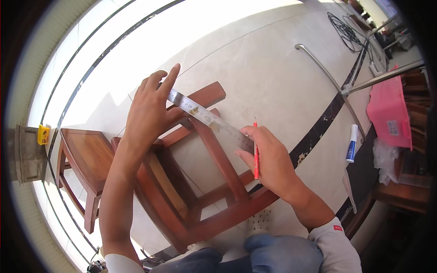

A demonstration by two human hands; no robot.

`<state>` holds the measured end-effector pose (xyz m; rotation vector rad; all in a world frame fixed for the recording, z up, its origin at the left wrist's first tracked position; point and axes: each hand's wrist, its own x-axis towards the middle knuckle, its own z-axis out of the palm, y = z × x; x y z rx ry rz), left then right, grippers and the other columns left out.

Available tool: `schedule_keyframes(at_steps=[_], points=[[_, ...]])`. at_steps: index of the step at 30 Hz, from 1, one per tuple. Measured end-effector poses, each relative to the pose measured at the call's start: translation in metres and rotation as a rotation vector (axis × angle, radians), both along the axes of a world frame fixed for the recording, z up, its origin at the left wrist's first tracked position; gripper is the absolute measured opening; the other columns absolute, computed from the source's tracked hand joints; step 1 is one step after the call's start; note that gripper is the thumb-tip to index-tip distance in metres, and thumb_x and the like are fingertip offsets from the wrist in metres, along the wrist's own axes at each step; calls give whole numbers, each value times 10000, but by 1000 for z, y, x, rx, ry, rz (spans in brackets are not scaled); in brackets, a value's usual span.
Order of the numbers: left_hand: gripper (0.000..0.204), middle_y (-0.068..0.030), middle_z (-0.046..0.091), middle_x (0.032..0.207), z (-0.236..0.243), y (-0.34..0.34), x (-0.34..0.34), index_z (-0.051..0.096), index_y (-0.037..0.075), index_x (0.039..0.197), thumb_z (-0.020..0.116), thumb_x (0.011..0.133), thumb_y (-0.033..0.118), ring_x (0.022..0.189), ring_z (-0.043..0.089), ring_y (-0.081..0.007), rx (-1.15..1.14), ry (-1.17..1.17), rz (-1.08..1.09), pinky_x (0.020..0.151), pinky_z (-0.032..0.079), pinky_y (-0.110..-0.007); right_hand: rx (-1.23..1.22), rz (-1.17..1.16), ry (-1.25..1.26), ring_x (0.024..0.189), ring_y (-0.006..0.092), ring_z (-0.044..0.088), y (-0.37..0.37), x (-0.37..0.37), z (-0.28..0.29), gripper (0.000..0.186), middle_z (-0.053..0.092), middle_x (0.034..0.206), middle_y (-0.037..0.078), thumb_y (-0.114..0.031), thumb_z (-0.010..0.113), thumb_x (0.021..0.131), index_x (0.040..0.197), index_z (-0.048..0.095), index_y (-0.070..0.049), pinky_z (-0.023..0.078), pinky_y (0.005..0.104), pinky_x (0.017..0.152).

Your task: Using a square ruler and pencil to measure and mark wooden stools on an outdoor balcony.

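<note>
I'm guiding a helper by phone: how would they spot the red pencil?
Find the reddish-brown wooden chair by the person's knees. Over it reaches the right hand. It holds the red pencil, slim and sharp-pointed, unlike the broad silver ruler beside it.

A pale, glossy tiled floor (268, 73) with black bands (322, 123) carries a brown wooden stool (87, 152) at left, a reddish-brown wooden chair frame (219, 159) centrally, a tangled black cable (348, 33) far off and a blue-and-white plastic marker (352, 144) at right
</note>
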<state>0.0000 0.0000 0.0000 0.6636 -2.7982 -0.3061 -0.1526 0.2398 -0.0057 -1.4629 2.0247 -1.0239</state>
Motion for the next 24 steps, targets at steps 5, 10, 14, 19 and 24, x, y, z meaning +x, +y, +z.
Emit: schedule_keyframes(at_steps=[5,10,14,19,24], points=[[942,-220,552,1304,-6,11,-14,418,-33,1466,863,726,344,1214,531,-341,226,-104,408,1046,431,-441,-35,-180,-6,933,384,607,14,36,-8,395,589,998,212,-93,727,883,1206,539,36,498,425,812],[893,-220,529,1324,-12,12,-14,399,-24,1483,816,786,349,1234,503,-369,235,-161,164,1064,415,-446,99,-200,10,800,347,646,24,54,-11,464,614,970,172,-182,746,881,1240,530,18,528,423,675],[734,-204,518,1328,-24,7,-9,402,-16,1491,685,909,329,1219,509,-353,213,-93,50,1061,416,-420,21,-173,67,745,324,654,24,54,-16,523,618,938,149,-215,767,862,1267,525,12,530,418,609],[609,-192,544,1221,-27,15,-10,406,-22,1484,592,963,233,1117,524,-378,167,-30,46,1008,417,-444,1,-187,-10,748,319,652,24,50,-17,547,613,939,156,-203,762,863,1297,517,21,531,415,617],[548,-158,581,1115,-27,17,-11,511,-13,1419,577,980,309,1023,549,-315,-24,-34,81,949,450,-417,51,-138,-27,789,336,656,24,48,-14,528,616,983,173,-194,727,892,1314,510,36,534,422,664]])
